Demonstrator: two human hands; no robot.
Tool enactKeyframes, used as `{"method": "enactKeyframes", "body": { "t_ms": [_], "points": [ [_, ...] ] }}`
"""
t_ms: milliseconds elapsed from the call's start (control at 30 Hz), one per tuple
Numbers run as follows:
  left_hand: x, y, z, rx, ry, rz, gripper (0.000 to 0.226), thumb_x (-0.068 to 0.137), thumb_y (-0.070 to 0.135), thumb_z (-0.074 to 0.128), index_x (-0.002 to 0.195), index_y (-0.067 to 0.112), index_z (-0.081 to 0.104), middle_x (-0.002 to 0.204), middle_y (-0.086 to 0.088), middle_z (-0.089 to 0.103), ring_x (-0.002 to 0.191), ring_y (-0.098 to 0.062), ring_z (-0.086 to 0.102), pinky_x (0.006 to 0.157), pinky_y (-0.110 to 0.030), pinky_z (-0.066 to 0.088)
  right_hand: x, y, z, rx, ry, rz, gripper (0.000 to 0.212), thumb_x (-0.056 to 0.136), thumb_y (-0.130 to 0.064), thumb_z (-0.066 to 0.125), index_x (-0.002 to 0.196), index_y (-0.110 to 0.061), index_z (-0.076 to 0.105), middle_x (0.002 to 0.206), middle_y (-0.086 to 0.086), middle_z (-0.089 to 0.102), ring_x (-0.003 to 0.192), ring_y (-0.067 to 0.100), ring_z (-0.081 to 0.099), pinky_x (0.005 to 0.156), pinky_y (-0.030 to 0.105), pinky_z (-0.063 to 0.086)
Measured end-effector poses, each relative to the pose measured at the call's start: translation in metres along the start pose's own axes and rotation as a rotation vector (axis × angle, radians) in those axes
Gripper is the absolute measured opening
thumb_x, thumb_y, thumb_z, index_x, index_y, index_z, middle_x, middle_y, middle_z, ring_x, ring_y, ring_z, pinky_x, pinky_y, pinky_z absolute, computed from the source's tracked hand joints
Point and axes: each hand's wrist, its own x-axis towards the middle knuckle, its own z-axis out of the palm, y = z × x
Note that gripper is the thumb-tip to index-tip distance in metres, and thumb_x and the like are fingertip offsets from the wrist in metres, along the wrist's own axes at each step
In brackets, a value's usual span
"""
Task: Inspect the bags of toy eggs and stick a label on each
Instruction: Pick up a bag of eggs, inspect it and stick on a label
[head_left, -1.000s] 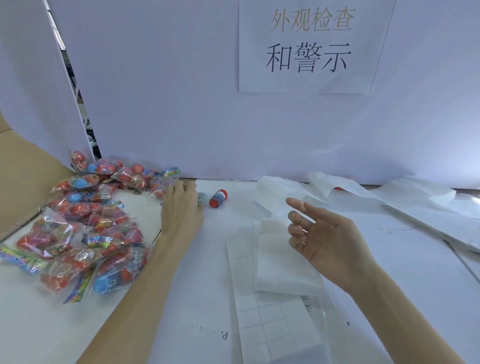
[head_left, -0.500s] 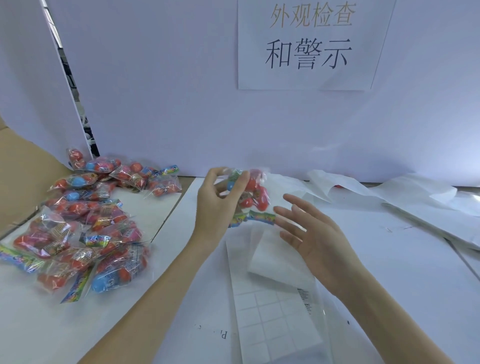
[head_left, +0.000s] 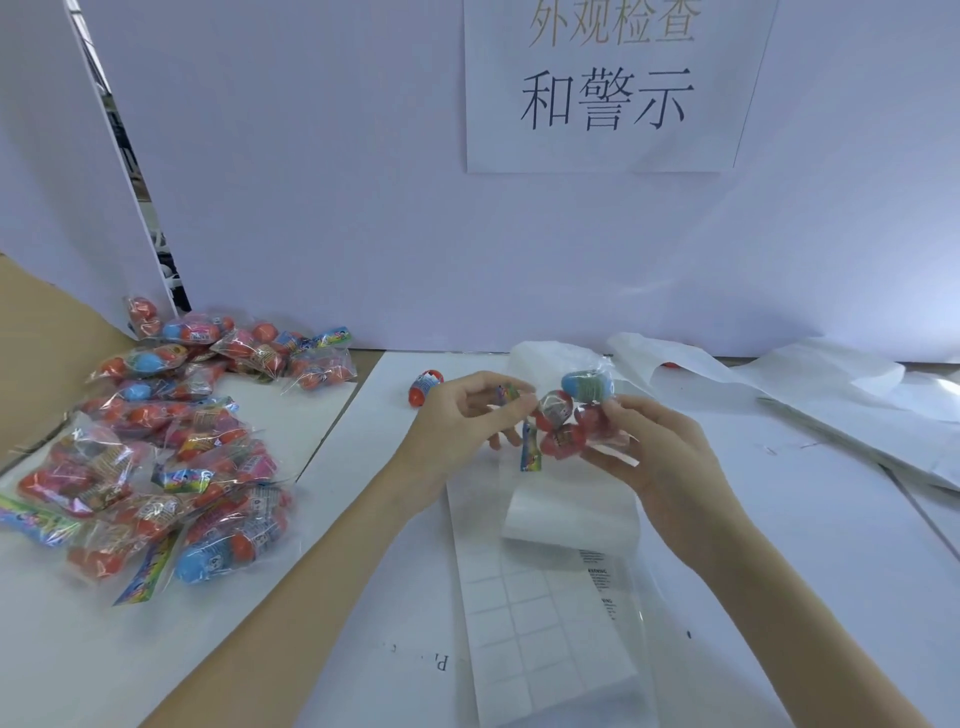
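Note:
Both my hands hold one clear bag of toy eggs (head_left: 563, 415) above the middle of the table. My left hand (head_left: 457, 431) pinches the bag's colourful header end between thumb and fingers. My right hand (head_left: 649, 452) grips the other side, its fingers curled round the red eggs, with a blue egg showing on top. Below the hands lies a label sheet (head_left: 540, 613) with a grid of white stickers, partly covered by a folded backing paper (head_left: 566, 509). A pile of several bagged eggs (head_left: 166, 457) lies at the left.
A single loose red and blue egg (head_left: 423, 387) lies on the table behind my left hand. Crumpled white paper and plastic sheets (head_left: 810, 395) spread along the back right. A white partition wall (head_left: 363, 208) with a printed sign (head_left: 608, 88) stands behind. Brown cardboard (head_left: 41, 332) sits at the far left.
My left hand picked a bag from near the pile and carried it to the middle. My right hand, open before, came up and took hold of the bag's other side.

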Motion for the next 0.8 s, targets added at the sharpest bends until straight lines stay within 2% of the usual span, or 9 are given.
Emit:
{"method": "enactKeyframes", "body": {
  "t_ms": [67, 133, 233, 333, 433, 533, 633, 700, 800],
  "points": [
    [0.0, -0.005, 0.001, -0.017, 0.014, -0.007, 0.011, 0.089, 0.027, 0.082, 0.098, 0.02, 0.081, 0.083, 0.003, 0.074, 0.071, -0.013, 0.063, 0.065, -0.026, 0.047, 0.0, -0.004, -0.001, -0.039, -0.024, 0.058, 0.029, 0.104, -0.02, 0.056, 0.1, -0.003, 0.08, 0.098, 0.015, 0.077, 0.089, 0.025, 0.075, 0.082, 0.042, 0.065],
    [0.0, -0.006, 0.002, -0.059, 0.014, -0.025, 0.022, 0.081, 0.036, 0.085, 0.095, 0.019, 0.08, 0.089, 0.001, 0.076, 0.08, -0.012, 0.065, 0.072, -0.027, 0.047, -0.001, -0.003, 0.0, -0.229, -0.017, 0.043, 0.047, 0.104, -0.044, 0.057, 0.096, -0.003, 0.08, 0.089, 0.015, 0.077, 0.076, 0.022, 0.074, 0.074, 0.046, 0.065],
    [0.001, -0.01, 0.003, -0.114, -0.018, -0.01, 0.031, 0.073, 0.042, 0.085, 0.093, 0.018, 0.08, 0.095, -0.003, 0.077, 0.092, -0.015, 0.07, 0.083, -0.027, 0.053, -0.001, 0.001, 0.004, -0.55, 0.038, -0.089, 0.074, 0.1, -0.06, 0.056, 0.093, 0.014, 0.064, 0.085, 0.026, 0.071, 0.069, 0.023, 0.075, 0.084, 0.059, 0.06],
    [0.003, -0.013, 0.002, -0.137, 0.0, 0.003, 0.028, 0.078, 0.04, 0.084, 0.094, 0.017, 0.079, 0.096, -0.006, 0.077, 0.093, -0.018, 0.07, 0.088, -0.033, 0.057, -0.002, 0.003, 0.002, -0.593, 0.113, -0.162, 0.053, 0.102, -0.054, 0.057, 0.09, -0.006, 0.078, 0.079, 0.011, 0.076, 0.07, 0.021, 0.077, 0.088, 0.056, 0.058],
    [0.004, -0.015, 0.002, -0.078, 0.035, 0.037, 0.011, 0.091, 0.032, 0.078, 0.09, 0.021, 0.076, 0.088, 0.0, 0.075, 0.08, -0.014, 0.066, 0.077, -0.029, 0.053, -0.003, 0.003, 0.001, -0.54, 0.175, -0.162, 0.028, 0.098, -0.052, 0.064, 0.087, -0.036, 0.084, 0.083, 0.002, 0.08, 0.084, 0.031, 0.076, 0.095, 0.049, 0.055],
    [0.003, -0.016, 0.008, 0.052, 0.065, 0.112, 0.014, 0.101, 0.03, 0.068, 0.088, 0.026, 0.066, 0.079, 0.007, 0.068, 0.072, -0.012, 0.059, 0.069, -0.025, 0.049, -0.002, 0.003, 0.003, -0.261, 0.176, -0.124, 0.022, 0.096, -0.042, 0.071, 0.092, -0.026, 0.086, 0.093, 0.0, 0.082, 0.097, 0.023, 0.077, 0.092, 0.039, 0.061],
    [0.001, -0.015, 0.02, 0.242, 0.142, 0.256, 0.016, 0.107, 0.028, 0.058, 0.091, 0.028, 0.053, 0.069, 0.012, 0.058, 0.063, -0.01, 0.051, 0.062, -0.019, 0.044, -0.004, 0.002, 0.006, 0.073, 0.106, 0.003, 0.027, 0.099, -0.034, 0.069, 0.1, -0.011, 0.084, 0.102, 0.006, 0.081, 0.083, 0.018, 0.076, 0.072, 0.023, 0.06],
    [-0.001, -0.013, 0.028, 0.354, 0.176, 0.358, 0.015, 0.109, 0.027, 0.05, 0.095, 0.027, 0.045, 0.067, 0.011, 0.05, 0.06, -0.011, 0.046, 0.059, -0.022, 0.04, -0.004, 0.003, 0.007, 0.112, 0.127, 0.005, 0.028, 0.099, -0.034, 0.068, 0.1, -0.01, 0.084, 0.102, 0.006, 0.081, 0.077, 0.016, 0.075, 0.071, 0.024, 0.059],
    [-0.005, -0.011, 0.035, 0.453, 0.19, 0.43, 0.01, 0.109, 0.03, 0.041, 0.099, 0.028, 0.039, 0.068, 0.006, 0.043, 0.059, -0.015, 0.042, 0.056, -0.028, 0.038, -0.004, 0.006, 0.009, -0.096, 0.236, -0.173, 0.031, 0.102, -0.036, 0.064, 0.094, -0.015, 0.085, 0.089, 0.008, 0.081, 0.074, 0.02, 0.071, 0.081, 0.036, 0.06]
  ]
}}
